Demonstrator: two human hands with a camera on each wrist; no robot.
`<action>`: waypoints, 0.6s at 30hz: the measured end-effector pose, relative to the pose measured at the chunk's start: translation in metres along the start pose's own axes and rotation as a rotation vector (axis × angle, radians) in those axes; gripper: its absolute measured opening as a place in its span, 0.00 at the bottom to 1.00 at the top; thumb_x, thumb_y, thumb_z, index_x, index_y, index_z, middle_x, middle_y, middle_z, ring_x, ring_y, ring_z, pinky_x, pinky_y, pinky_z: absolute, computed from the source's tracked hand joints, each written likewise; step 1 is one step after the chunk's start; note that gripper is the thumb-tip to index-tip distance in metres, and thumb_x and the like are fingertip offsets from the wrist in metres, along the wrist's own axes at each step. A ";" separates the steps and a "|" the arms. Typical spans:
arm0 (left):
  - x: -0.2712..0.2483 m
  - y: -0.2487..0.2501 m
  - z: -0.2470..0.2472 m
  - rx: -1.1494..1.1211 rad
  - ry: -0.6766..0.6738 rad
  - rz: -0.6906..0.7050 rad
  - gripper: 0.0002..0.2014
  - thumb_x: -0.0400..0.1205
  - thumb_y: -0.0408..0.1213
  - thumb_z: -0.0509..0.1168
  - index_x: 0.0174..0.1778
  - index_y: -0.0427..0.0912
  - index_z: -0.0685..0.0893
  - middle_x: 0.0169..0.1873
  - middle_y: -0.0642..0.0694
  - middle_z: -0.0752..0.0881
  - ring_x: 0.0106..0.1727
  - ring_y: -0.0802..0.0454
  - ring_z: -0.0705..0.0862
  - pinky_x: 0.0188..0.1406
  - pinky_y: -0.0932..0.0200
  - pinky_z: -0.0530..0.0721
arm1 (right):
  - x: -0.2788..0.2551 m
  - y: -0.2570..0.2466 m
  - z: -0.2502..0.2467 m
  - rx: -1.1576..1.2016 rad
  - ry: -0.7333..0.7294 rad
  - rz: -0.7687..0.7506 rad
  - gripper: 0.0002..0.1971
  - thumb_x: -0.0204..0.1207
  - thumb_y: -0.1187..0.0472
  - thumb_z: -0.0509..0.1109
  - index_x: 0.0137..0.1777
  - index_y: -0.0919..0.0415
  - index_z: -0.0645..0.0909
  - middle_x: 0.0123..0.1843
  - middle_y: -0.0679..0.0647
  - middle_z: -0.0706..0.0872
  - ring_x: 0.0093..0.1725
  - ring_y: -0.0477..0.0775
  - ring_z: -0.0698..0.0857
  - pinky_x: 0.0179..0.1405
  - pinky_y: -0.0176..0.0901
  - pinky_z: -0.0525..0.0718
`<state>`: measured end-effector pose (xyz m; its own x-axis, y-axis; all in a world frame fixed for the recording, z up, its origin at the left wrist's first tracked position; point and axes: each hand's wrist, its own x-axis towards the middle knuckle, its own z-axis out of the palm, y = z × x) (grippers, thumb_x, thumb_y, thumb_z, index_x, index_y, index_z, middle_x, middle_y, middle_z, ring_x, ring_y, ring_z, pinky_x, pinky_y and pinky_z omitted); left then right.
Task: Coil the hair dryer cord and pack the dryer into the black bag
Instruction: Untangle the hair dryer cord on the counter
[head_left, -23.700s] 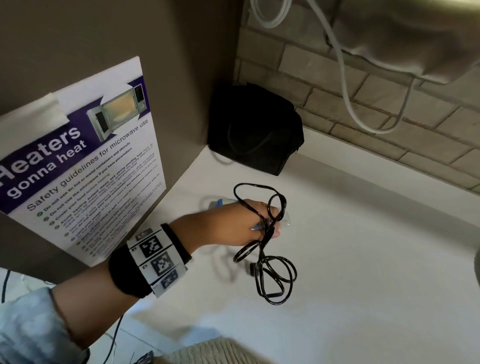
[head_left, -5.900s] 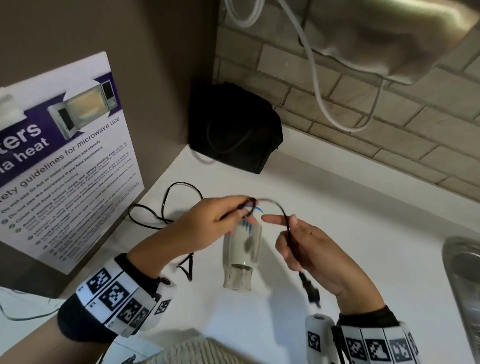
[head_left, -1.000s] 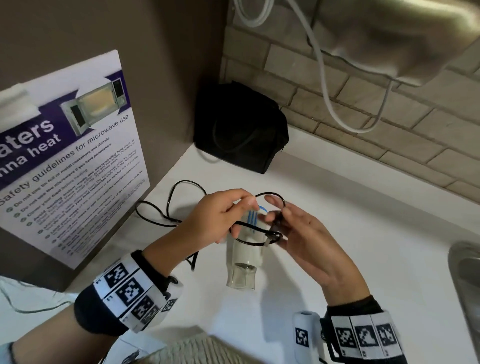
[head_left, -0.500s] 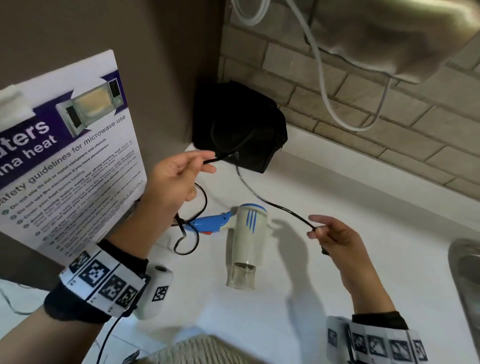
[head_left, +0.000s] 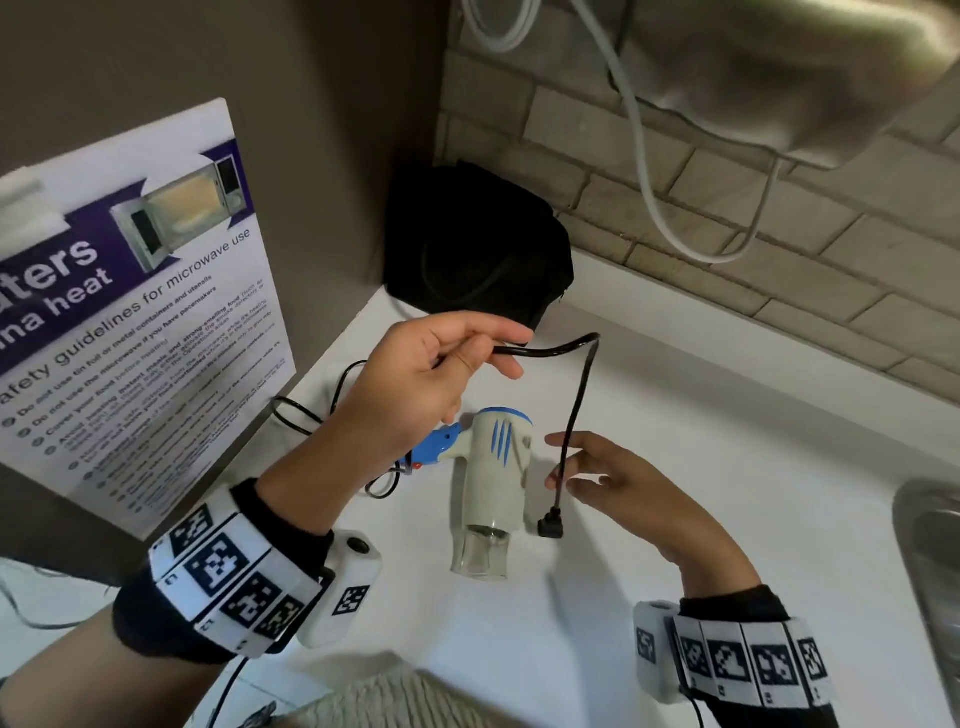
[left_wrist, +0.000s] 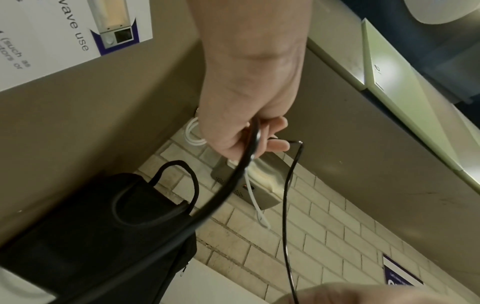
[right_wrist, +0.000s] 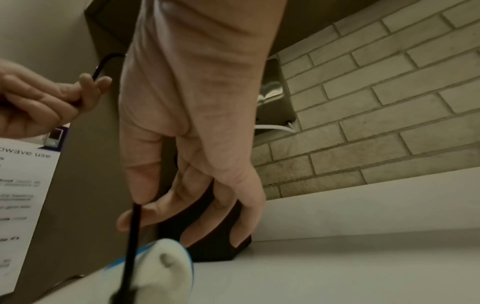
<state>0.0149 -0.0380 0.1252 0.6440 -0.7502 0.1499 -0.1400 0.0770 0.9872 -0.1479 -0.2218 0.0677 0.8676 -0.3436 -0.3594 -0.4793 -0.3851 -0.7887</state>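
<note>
The white hair dryer (head_left: 493, 467) with a blue handle (head_left: 436, 448) lies on the white counter (head_left: 701, 467), nozzle toward me. Its black cord (head_left: 577, 405) rises from loose loops (head_left: 306, 418) at the left into my left hand (head_left: 483, 353), which pinches it above the dryer. From there the cord bends and drops to my right hand (head_left: 563, 467), whose thumb and forefinger pinch it just above the dangling plug (head_left: 550, 527). The right wrist view shows that pinch (right_wrist: 137, 205) over the dryer (right_wrist: 166, 267). The black bag (head_left: 467, 234) stands in the back corner, top hidden.
A microwave poster (head_left: 130, 312) leans on the left wall. A metal wall unit (head_left: 753, 78) with a white cable (head_left: 649, 182) hangs over the brick wall. A steel sink (head_left: 930, 561) sits at the right edge.
My left hand came right and down from beside the bag. The right hand slid left toward the dryer. The cord between them went from stretched to a slack hanging bend.
</note>
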 end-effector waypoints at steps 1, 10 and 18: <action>0.000 0.000 0.000 0.003 0.004 0.003 0.16 0.86 0.32 0.56 0.51 0.56 0.87 0.37 0.55 0.91 0.19 0.59 0.66 0.21 0.68 0.72 | 0.000 -0.004 -0.001 0.019 -0.027 -0.012 0.21 0.80 0.66 0.64 0.65 0.39 0.76 0.51 0.44 0.90 0.60 0.39 0.82 0.65 0.40 0.73; -0.005 0.001 0.008 0.155 -0.040 0.002 0.13 0.85 0.32 0.58 0.52 0.53 0.84 0.32 0.56 0.89 0.22 0.47 0.74 0.22 0.59 0.77 | -0.019 -0.070 -0.003 0.272 0.101 -0.493 0.30 0.75 0.34 0.60 0.70 0.52 0.76 0.61 0.47 0.85 0.68 0.45 0.79 0.68 0.35 0.74; -0.001 0.018 -0.004 -0.043 0.064 0.119 0.13 0.84 0.26 0.56 0.44 0.49 0.79 0.23 0.56 0.82 0.20 0.63 0.68 0.23 0.72 0.67 | -0.010 -0.074 -0.004 0.129 0.258 -0.426 0.17 0.83 0.50 0.56 0.34 0.54 0.77 0.34 0.45 0.76 0.36 0.44 0.72 0.40 0.26 0.71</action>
<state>0.0143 -0.0334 0.1432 0.6715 -0.6910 0.2677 -0.1865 0.1920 0.9635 -0.1212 -0.1933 0.1321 0.9137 -0.3855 0.1288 -0.0563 -0.4338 -0.8993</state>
